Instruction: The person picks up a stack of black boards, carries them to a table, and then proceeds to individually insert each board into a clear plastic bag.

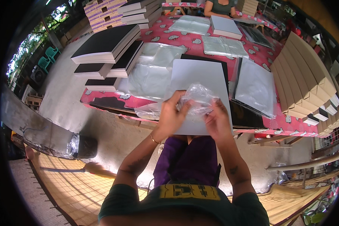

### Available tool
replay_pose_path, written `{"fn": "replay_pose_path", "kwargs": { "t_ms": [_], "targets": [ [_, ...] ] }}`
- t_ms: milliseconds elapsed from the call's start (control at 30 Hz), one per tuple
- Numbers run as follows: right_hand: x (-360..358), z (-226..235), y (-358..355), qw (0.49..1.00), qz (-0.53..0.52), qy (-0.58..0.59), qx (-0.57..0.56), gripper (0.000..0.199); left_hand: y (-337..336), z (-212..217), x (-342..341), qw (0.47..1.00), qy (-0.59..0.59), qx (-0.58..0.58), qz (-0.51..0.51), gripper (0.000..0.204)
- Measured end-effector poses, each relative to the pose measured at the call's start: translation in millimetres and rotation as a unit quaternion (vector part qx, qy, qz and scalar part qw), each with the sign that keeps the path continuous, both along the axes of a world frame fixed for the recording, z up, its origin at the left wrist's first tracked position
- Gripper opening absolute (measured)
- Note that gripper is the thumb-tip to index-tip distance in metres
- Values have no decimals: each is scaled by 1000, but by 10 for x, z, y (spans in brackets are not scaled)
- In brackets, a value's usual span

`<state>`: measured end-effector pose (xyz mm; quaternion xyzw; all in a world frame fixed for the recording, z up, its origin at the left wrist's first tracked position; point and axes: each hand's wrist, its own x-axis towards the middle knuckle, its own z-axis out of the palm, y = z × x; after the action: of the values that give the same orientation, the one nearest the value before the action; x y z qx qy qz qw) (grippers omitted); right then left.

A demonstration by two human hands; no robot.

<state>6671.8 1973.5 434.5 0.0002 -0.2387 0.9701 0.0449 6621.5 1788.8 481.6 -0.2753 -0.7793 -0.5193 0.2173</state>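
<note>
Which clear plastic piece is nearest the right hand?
The crumpled piece, held by the left hand and right hand; flat plastic stacks lie on the table.

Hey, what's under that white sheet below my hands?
Peeking out from under the white sheet, something flat and black shows along its top and upper right edges. Whatever lies beneath its middle is covered.

Clear plastic film (pixel 198 98), crumpled, shiny, bunched over a plain white sheet (pixel 197 73)

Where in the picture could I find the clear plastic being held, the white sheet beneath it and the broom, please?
Clear plastic (pixel 198 98): head view, its crumpled middle.
White sheet (pixel 197 73): head view, its bare upper part.
Broom (pixel 97 169): head view, its bristles.
</note>
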Motion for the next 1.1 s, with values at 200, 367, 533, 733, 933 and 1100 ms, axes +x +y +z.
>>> {"fn": "replay_pose_path", "kwargs": {
  "t_ms": [200,367,533,733,933,1100],
  "targets": [
    [283,223,183,989,28,-18,147,50,-367,-107,-221,996,-15,-18,-90,34],
    [379,585,498,975,74,17,211,46,-824,-68,-248,948,-178,-74,-251,34],
    [375,1176,117,601,133,313,724,22,-360,706,87,882,96,-221,-405,21],
    [336,983,916,274,-130,-24,953,30,-434,651,-240,918,137,-372,-8,14],
    [560,652,1204,613,31,93,784,48,-861,515,-86,879,-192,10,-436,41],
    [865,222,1161,964,135,14,229,36,-520,319,71,800,-229,-270,-484,30]
  ]
}}
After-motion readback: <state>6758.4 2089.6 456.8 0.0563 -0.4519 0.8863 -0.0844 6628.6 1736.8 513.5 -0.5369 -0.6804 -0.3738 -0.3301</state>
